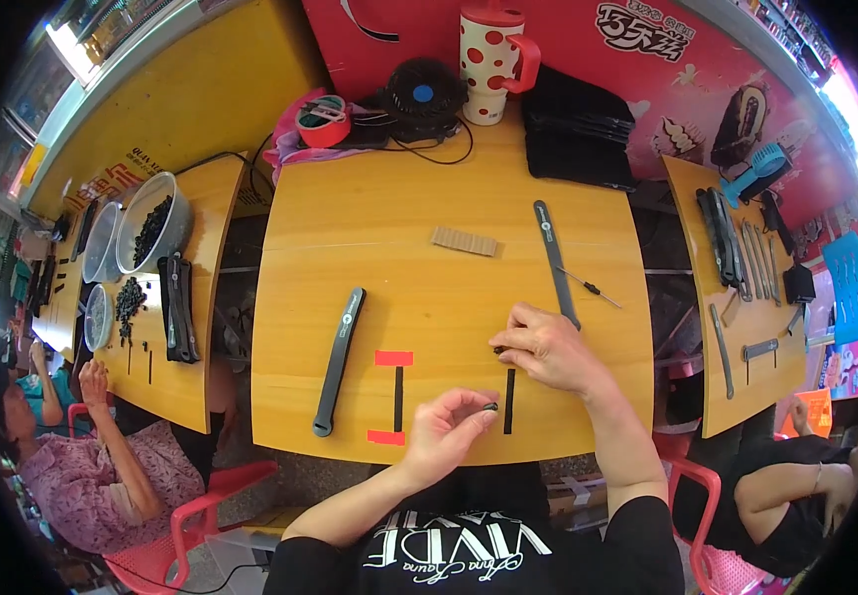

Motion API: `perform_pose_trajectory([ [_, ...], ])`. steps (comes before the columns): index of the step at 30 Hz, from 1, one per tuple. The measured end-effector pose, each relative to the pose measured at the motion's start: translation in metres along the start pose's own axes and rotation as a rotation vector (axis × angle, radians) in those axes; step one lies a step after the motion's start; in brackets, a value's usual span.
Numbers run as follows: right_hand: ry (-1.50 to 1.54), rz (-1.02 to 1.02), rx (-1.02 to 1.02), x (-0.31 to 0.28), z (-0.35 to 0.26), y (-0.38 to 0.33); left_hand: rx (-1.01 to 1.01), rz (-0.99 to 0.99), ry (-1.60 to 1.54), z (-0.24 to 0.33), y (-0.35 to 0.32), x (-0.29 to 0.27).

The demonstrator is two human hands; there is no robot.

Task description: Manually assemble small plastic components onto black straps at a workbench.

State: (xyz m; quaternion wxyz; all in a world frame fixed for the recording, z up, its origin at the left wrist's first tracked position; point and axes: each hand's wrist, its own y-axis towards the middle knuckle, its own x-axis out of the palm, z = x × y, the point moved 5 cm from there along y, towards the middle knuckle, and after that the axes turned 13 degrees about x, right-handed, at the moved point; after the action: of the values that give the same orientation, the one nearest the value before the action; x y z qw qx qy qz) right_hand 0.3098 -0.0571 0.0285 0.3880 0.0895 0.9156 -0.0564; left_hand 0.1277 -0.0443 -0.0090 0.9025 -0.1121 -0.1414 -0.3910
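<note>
My left hand (447, 428) is near the table's front edge, its thumb and fingers pinched on a small dark piece (491, 406) too small to name. Further forward and to the right, my right hand (545, 349) pinches another small dark piece (498, 349). Between and below the hands, a thin black strip (508, 405) lies on the wooden table (320, 248). A second black strip (398, 399) lies left of my left hand, with red tape (393, 358) across its far end and red tape (385, 437) at its near end. Beyond my right hand lies a thin pointed tool (590, 286).
Flat dark bands lie left (340, 362) and right (554, 258). A ridged tan block (464, 241) sits mid-table. At the back stand a black fan (423, 94), a dotted tumbler (490, 64) and stacked black pouches (578, 129). People sit at side tables.
</note>
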Motion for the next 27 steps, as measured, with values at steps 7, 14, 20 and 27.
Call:
perform_pose_trajectory([
  [7,-0.022,-0.01,-0.012,0.003,0.001,0.001,0.12,0.053,-0.037,-0.004,0.011,-0.009],
  [14,0.28,0.004,-0.062,-0.005,-0.005,-0.001,0.085,0.056,-0.081,0.018,0.039,-0.012],
  [20,0.395,0.025,-0.125,-0.009,-0.019,-0.002,0.05,0.053,-0.109,0.013,0.046,-0.016],
  [27,0.378,0.033,-0.144,-0.007,-0.023,-0.004,0.006,0.01,-0.129,0.008,0.05,-0.016],
])
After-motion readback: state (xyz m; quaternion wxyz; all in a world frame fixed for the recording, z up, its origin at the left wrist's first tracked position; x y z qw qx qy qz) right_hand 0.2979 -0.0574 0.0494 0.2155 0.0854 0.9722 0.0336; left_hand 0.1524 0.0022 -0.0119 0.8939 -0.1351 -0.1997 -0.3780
